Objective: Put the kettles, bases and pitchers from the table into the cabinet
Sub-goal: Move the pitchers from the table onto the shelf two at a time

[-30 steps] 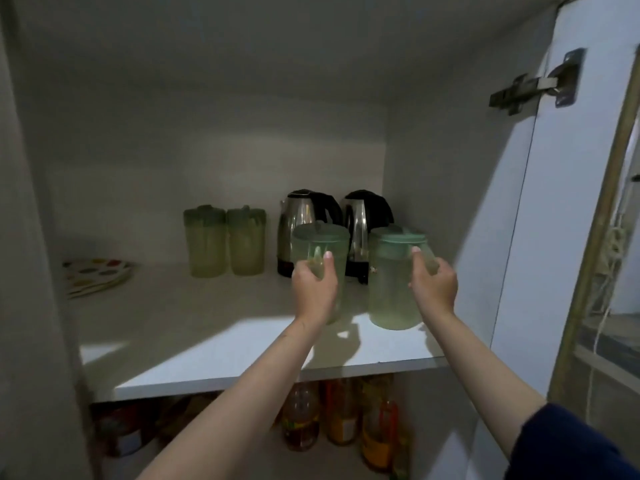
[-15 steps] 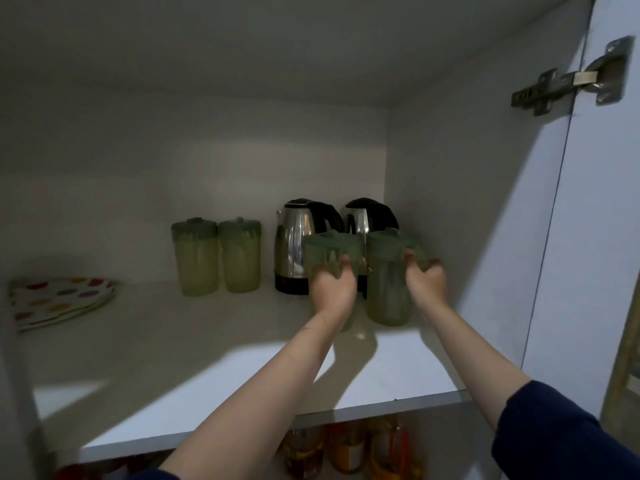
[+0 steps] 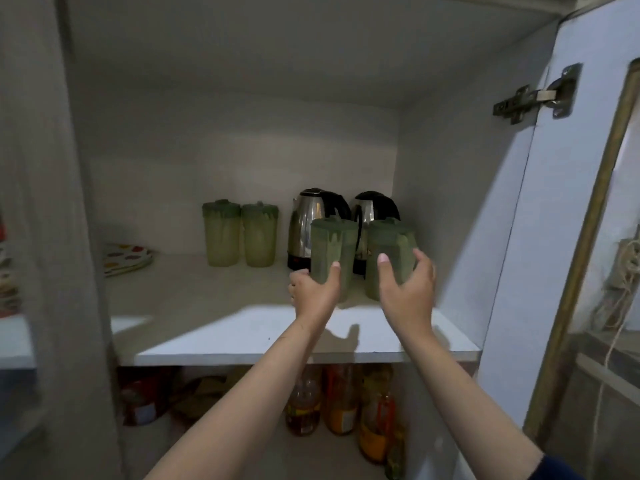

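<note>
Two green-lidded pitchers stand on the cabinet shelf (image 3: 242, 337) in front of two steel kettles (image 3: 306, 220) (image 3: 372, 209). My left hand (image 3: 313, 289) curls round the lower part of the left pitcher (image 3: 332, 244), thumb on its front. At the right pitcher (image 3: 391, 247) my right hand (image 3: 407, 289) is spread loosely, thumb and fingers straight against its sides. Two more green pitchers (image 3: 221, 237) (image 3: 259, 237) stand further left at the back.
A spotted plate (image 3: 126, 256) lies at the shelf's left. Bottles of oil and sauce (image 3: 341, 400) fill the shelf below. The open cabinet door (image 3: 512, 237) with its hinge (image 3: 533, 97) stands to the right, and the cabinet's side panel (image 3: 59, 237) to the left.
Both pitchers were pushed deeper onto the shelf and set down before the kettles. My hands have slid down and back from their lids, and the right hand has loosened.
</note>
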The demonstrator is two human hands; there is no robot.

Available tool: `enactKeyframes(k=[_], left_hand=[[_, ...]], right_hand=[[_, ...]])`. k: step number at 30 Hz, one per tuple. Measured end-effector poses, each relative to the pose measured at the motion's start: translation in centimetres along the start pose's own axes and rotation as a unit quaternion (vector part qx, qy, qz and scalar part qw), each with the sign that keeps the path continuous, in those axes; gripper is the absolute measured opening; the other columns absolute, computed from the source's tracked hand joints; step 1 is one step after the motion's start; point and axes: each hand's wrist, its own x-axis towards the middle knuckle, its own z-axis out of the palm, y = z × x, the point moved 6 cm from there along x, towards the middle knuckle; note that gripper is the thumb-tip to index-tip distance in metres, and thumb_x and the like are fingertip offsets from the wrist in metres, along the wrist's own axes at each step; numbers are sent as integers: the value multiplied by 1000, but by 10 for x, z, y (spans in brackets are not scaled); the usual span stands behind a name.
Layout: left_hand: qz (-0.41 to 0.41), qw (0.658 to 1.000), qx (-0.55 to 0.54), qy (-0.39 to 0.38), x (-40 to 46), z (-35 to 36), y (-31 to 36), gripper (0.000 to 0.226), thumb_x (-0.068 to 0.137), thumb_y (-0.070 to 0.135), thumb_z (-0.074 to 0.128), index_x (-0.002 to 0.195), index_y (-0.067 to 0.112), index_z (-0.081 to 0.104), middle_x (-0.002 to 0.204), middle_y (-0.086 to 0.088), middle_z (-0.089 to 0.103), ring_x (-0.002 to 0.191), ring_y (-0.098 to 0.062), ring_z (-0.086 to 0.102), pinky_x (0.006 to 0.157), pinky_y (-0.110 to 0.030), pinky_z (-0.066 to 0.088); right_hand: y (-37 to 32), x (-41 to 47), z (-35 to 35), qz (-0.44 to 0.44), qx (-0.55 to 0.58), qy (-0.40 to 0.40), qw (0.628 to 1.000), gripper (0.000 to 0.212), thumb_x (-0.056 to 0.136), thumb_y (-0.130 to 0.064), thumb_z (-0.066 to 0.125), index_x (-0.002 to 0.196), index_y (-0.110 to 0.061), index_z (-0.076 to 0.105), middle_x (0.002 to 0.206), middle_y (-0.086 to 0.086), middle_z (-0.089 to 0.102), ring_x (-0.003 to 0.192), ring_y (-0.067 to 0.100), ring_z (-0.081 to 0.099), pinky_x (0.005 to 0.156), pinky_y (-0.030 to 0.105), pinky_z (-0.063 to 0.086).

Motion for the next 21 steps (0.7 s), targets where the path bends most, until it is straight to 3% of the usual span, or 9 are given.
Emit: enactKeyframes(k=[3, 5, 8, 13, 17, 21], left_hand=[[44, 995, -52, 70, -46, -58, -16, 45, 82, 48, 61, 116, 24, 42, 122, 1, 50, 112, -17, 51, 93, -45, 51], [104, 983, -68, 135, -81, -112, -25, 24, 87, 31, 62, 106, 26, 49, 109, 5, 58, 104, -10, 56, 90, -28, 49], [131, 966, -29, 223, -124, -206, -46, 15, 89, 15, 61, 102, 18, 53, 101, -1, 61, 93, -6, 60, 82, -14, 46], [66, 921, 51, 379, -204, -382, -92, 21, 92, 23, 58, 111, 15, 53, 107, -3, 60, 99, -11, 59, 86, -21, 47], [30, 857, 63, 511, -288, -514, -107, 17, 92, 24, 57, 108, 20, 51, 109, 1, 59, 103, -13, 57, 89, -27, 46], [10, 800, 84, 593, -374, -627, -112, 16, 92, 24, 56, 107, 20, 51, 110, 0, 59, 104, -15, 57, 87, -26, 43]], right_hand=[[-23, -63, 24, -10, 49, -76, 996, 62, 91, -39, 58, 142, -14, 34, 146, -1, 38, 134, 10, 34, 100, 19, 26], [-37, -111, 49, -8, 85, -130, 988, 59, 90, -37, 59, 140, -16, 38, 143, -4, 42, 132, 8, 37, 101, 18, 28], [-53, -191, 97, 21, 137, -217, 966, 56, 90, -33, 61, 139, -14, 41, 142, -1, 45, 130, 8, 40, 105, 20, 31], [-90, -338, 181, 94, 200, -381, 898, 55, 90, -28, 62, 139, -11, 42, 142, 4, 46, 129, 10, 42, 102, 21, 32], [-132, -466, 237, 105, 216, -497, 834, 54, 89, -27, 62, 137, -11, 43, 141, 5, 48, 129, 14, 45, 106, 27, 35], [-171, -591, 276, 135, 224, -583, 769, 53, 90, -25, 62, 137, -11, 42, 140, 6, 48, 129, 17, 45, 102, 29, 38]])
